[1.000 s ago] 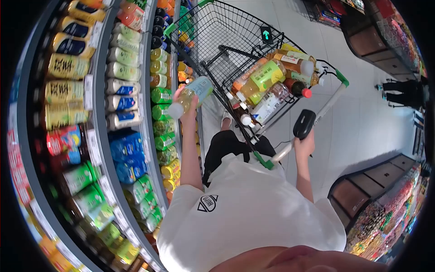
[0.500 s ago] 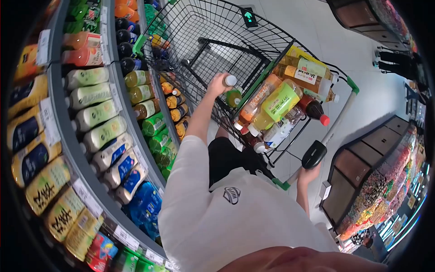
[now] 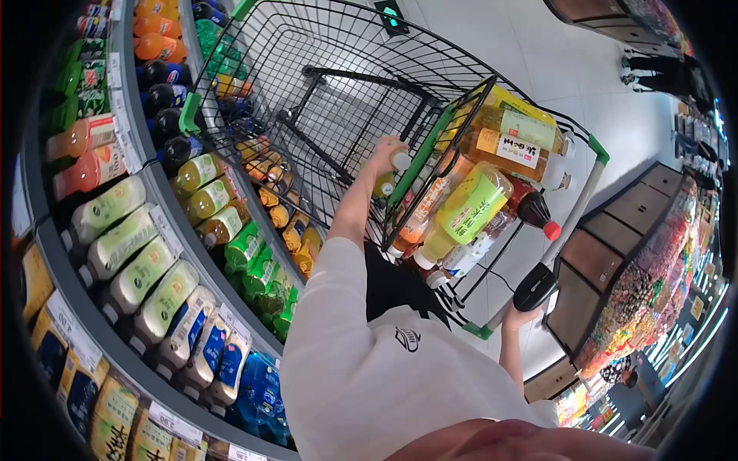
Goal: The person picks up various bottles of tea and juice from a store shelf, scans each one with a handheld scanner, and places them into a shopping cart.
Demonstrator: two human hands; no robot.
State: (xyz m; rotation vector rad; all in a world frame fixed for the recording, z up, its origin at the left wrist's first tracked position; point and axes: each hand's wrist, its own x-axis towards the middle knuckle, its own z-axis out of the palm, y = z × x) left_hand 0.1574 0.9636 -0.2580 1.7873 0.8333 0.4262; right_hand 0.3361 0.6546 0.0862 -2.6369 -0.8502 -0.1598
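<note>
My left hand reaches into the black wire shopping cart and grips a bottle with a white cap, held low inside the basket beside the green-edged divider. My right hand is at the cart's handle and holds a black handheld scanner. In the cart's rear child-seat section lie several drink bottles, among them a yellow-green one, amber tea bottles and a dark bottle with a red cap.
Curved shelves on my left are packed with drink bottles and price tags. Low wooden bins of sweets stand to the right. Another person's legs show at the far upper right on the pale tile floor.
My left hand has carried the bottle from near the shelf over into the cart basket and lowered it. The right hand stays at the handle with the scanner.
</note>
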